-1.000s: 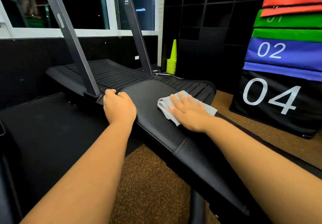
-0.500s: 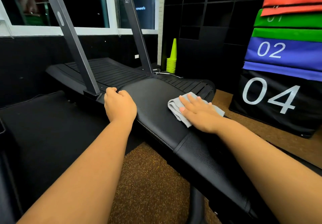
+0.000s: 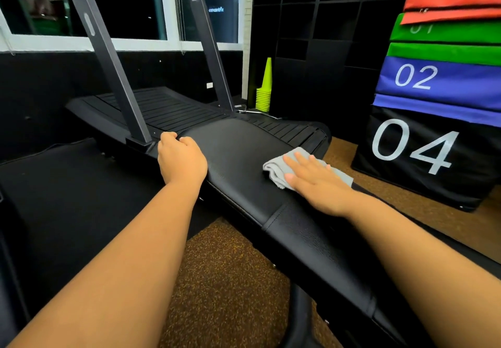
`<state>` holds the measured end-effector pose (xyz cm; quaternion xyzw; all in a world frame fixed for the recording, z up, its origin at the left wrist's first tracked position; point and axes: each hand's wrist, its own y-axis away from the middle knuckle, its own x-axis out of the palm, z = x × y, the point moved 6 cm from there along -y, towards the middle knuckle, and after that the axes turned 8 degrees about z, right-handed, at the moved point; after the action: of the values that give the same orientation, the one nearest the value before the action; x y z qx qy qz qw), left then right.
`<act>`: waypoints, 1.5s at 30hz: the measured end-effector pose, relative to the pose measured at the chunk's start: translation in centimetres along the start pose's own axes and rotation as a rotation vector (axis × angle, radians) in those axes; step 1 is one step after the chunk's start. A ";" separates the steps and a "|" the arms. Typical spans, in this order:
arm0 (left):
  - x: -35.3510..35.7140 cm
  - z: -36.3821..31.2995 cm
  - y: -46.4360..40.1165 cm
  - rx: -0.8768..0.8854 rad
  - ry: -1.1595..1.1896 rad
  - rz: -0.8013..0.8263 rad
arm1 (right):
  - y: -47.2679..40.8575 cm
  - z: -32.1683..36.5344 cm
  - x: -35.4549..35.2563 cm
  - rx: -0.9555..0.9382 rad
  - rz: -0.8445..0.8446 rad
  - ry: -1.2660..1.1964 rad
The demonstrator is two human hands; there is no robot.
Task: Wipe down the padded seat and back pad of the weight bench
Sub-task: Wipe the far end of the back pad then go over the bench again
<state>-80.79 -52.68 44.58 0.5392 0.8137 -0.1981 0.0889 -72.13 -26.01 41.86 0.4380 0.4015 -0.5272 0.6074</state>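
Gripping the near-left edge of the black bench pad (image 3: 238,158), left hand (image 3: 181,162) has fingers curled over the rim. Pad runs diagonally from centre toward lower right, a seam crossing it. Right hand (image 3: 314,179) lies flat, fingers straight and spread, pressing a grey cloth (image 3: 273,170) onto the pad's right edge. Numbered stacked boxes (image 3: 433,141) far right.

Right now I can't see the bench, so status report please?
Left hand grips pad edge. Right hand flat on grey cloth, on bench pad. Nothing in the way.
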 end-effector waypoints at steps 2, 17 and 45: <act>0.0 -0.1 0.0 -0.020 0.006 -0.012 | -1.3 -0.1 -0.2 0.067 -0.020 0.025; -0.7 -1.1 1.1 0.011 -0.240 -0.026 | 2.9 3.3 1.3 -0.111 0.028 -0.013; 2.1 -3.4 21.0 0.566 -0.518 0.180 | 3.9 -2.2 0.4 -0.098 -0.029 0.017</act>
<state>-62.24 -42.36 42.16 0.5437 0.6271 -0.5355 0.1562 -68.28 -23.75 41.23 0.4063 0.4385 -0.5118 0.6170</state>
